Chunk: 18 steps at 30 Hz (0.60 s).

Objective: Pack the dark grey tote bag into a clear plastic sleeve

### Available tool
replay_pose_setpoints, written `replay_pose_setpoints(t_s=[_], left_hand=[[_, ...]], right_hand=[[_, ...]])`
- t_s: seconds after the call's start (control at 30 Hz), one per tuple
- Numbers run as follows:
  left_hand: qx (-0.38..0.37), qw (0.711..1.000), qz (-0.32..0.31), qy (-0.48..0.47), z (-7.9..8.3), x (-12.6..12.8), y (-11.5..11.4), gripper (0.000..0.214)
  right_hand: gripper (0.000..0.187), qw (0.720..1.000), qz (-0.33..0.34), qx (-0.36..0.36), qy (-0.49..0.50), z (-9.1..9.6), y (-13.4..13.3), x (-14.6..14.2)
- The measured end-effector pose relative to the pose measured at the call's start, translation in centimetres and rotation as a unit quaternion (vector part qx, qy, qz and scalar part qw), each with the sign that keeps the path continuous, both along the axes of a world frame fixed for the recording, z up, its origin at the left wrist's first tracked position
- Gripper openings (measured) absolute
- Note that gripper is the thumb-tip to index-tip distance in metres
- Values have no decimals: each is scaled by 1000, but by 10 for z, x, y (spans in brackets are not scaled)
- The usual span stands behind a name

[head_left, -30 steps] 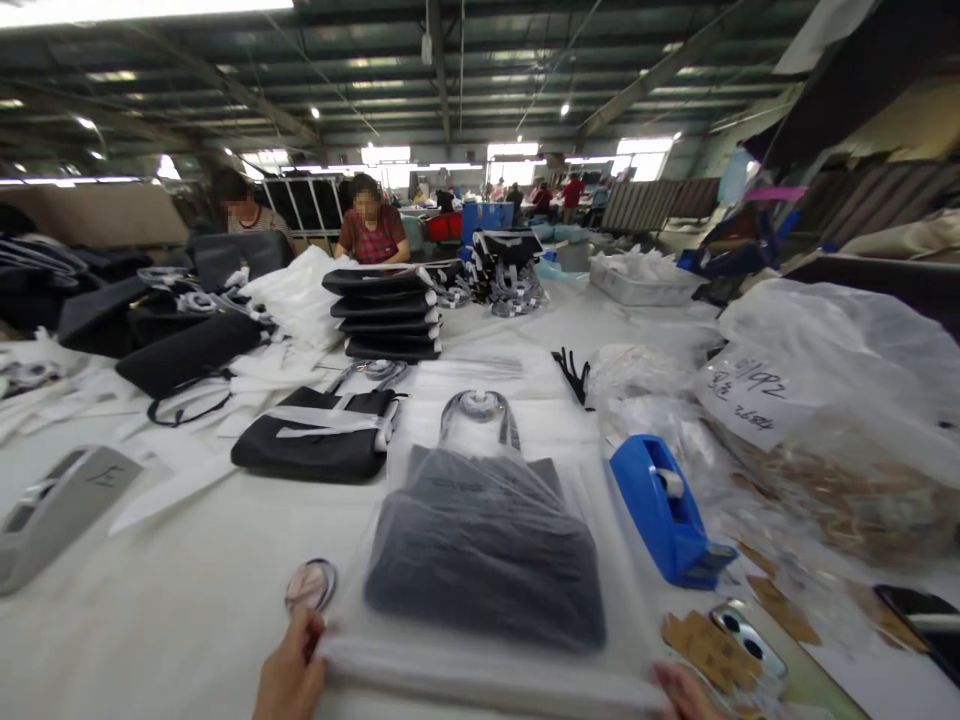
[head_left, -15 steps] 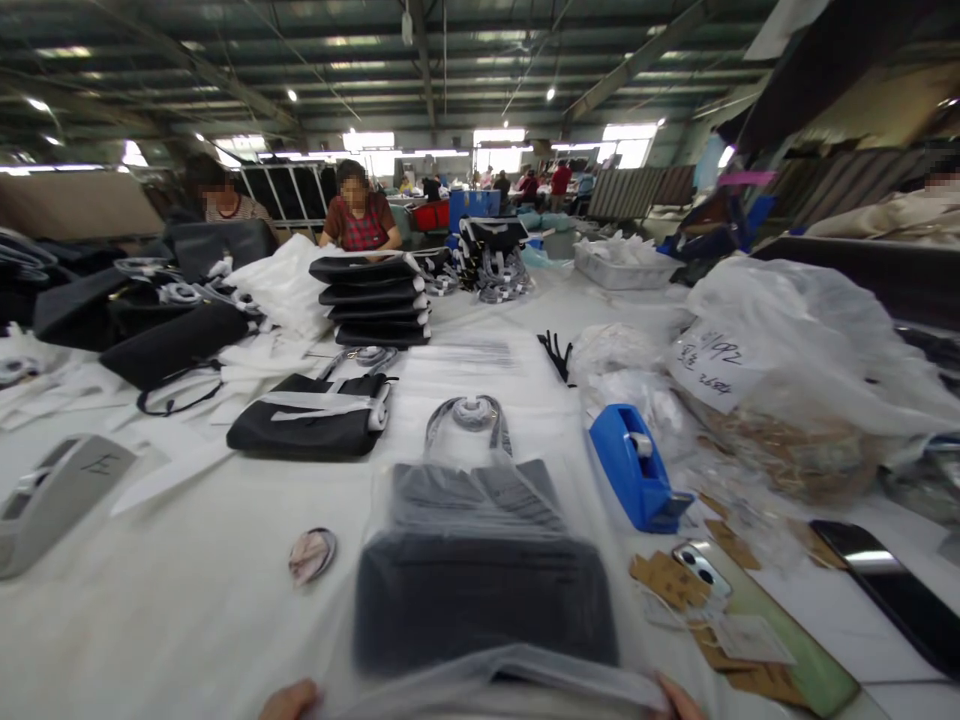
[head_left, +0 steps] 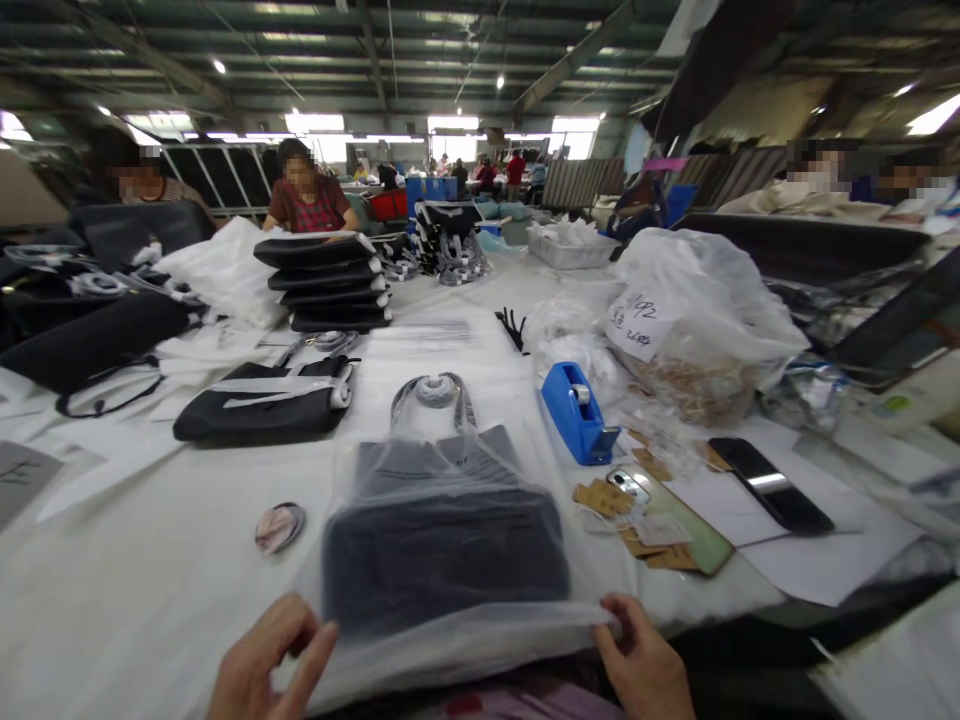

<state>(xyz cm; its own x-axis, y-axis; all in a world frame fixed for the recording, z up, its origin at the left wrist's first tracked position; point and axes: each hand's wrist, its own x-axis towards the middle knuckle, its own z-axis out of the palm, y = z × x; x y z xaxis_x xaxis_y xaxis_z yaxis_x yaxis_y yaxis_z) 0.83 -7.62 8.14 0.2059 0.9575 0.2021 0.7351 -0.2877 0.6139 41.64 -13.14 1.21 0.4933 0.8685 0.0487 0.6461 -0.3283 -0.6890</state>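
Note:
A dark grey handbag (head_left: pixel 442 550) lies flat inside a clear plastic bag (head_left: pixel 360 470) on the white table (head_left: pixel 150 580) in front of me; its handles (head_left: pixel 435 392) point away. My left hand (head_left: pixel 262 665) pinches the plastic bag's near left edge, fingers loosely spread. At the near right corner my right hand (head_left: pixel 649 665) grips the same film. The plastic's near edge is lifted off the table toward me.
A blue tape dispenser (head_left: pixel 577 410), brown tags (head_left: pixel 600 496), a green-cased phone (head_left: pixel 667 520) and a black phone (head_left: pixel 769 482) lie at right. A round disc (head_left: pixel 279 527), a black bag (head_left: pixel 259 412) and stacked bags (head_left: pixel 322 280) are left. Co-workers sit across the table.
The bagged handbag has slid toward me, and the near edge of the plastic is lifted. Both hands are now fully in view. My view has swung to the right.

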Motion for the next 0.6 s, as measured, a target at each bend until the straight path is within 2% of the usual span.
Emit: replay_pose_setpoints(t_s=[0.07,0.1,0.13,0.2,0.27,0.37,0.5,0.6], left_hand=[[2,987,-162,-7,25,48,26,31],[4,967,-254,16,30,73,39,31],[22,944,-325,53,29,96,52,32],[56,907,-389,152,13,132,73,45],[75,885,-401,223,-13,150,87,62],[87,880,-390,259,-43,152,98,72],[84,878,-398,252,-49,147,100,75],[70,881,-403,239,-50,141,87,81]], right_hand=[[19,999,19,9,-30,4,5,-4],[15,999,30,14,-40,6,8,-5],[11,998,39,19,-48,9,11,-5],[8,997,51,28,-57,14,18,-3],[8,996,53,36,-58,17,22,0],[8,995,68,54,-54,10,14,3],[13,995,68,52,-45,-17,-21,2],[16,997,58,37,-32,-30,-40,5]])
